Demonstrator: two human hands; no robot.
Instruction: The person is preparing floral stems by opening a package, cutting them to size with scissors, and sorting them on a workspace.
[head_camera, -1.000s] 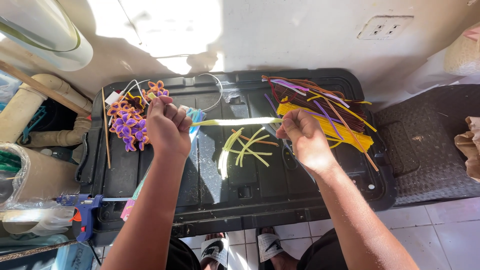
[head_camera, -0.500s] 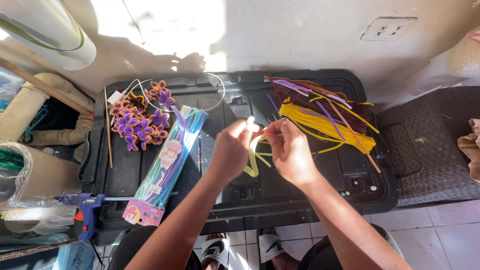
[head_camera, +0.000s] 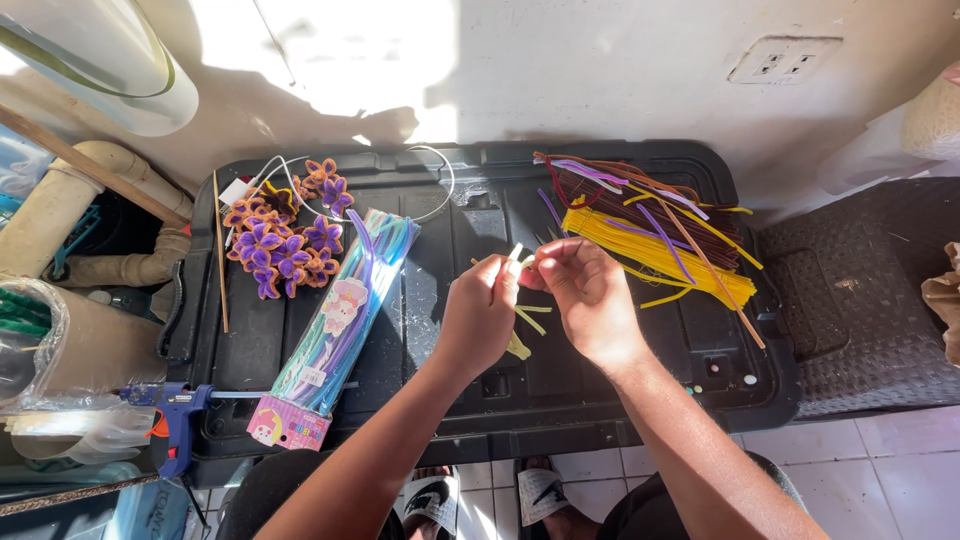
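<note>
step: twisting/joining. left hand (head_camera: 480, 318) + right hand (head_camera: 590, 300) meet above black tray lid (head_camera: 450, 400), both pinching ends of a pale yellow pipe cleaner (head_camera: 515, 262) betw. fingertips. next move, prob.: firm pinch, one hand turning vs. the other. count: 1 sealed pack of pastel stems (head_camera: 340, 330); 1 cluster of purple/orange flowers (head_camera: 285, 235), no. unclear; 1 loose pile of yellow/purple/brown stems (head_camera: 650, 225); 1 blue glue gun (head_camera: 175, 420); 1 thin wooden stick (head_camera: 220, 250).
</note>
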